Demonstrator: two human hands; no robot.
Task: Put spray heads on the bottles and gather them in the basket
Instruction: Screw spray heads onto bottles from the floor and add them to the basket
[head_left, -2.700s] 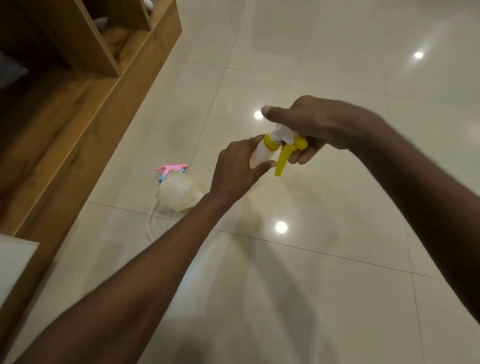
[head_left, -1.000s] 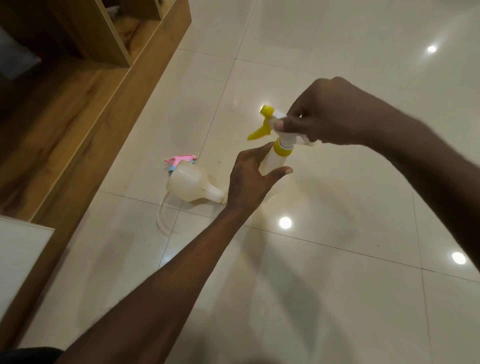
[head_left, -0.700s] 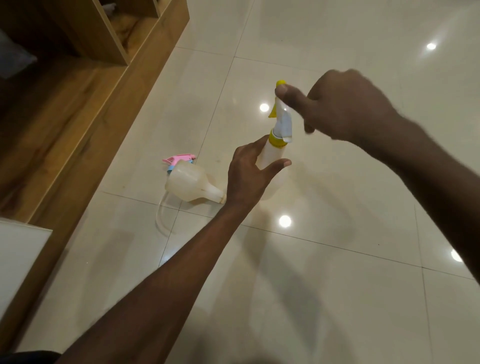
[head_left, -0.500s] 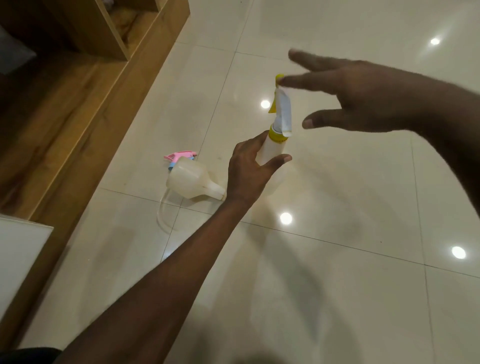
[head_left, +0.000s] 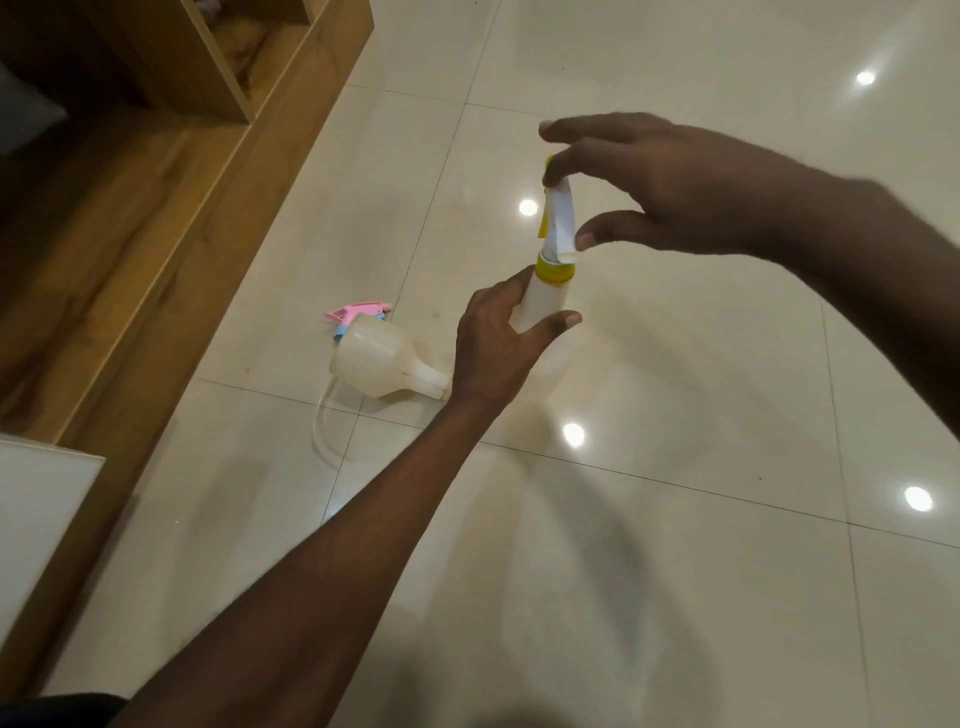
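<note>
A cloudy white bottle (head_left: 543, 306) stands upright above the floor, and my left hand (head_left: 498, 348) grips its body from the left. On its neck sits a white spray head with a yellow collar and trigger (head_left: 558, 228). My right hand (head_left: 665, 182) reaches in from the right, with a fingertip on the head's top and the thumb at its lower side. A second white bottle (head_left: 384, 361) without a head lies on its side on the floor to the left. A pink and blue spray head (head_left: 358, 314) lies just behind it. No basket is in view.
A clear thin tube (head_left: 324, 434) curls on the tiles beside the lying bottle. A wooden shelf unit (head_left: 171, 171) runs along the left. A white panel (head_left: 36, 525) shows at the lower left edge. The glossy cream tiled floor (head_left: 675, 571) spreads to the right and front.
My right hand turned the yellow spray head around on the bottle, lifted off with fingers spread, and has come back to pinch the head. My left hand kept its grip on the bottle.
</note>
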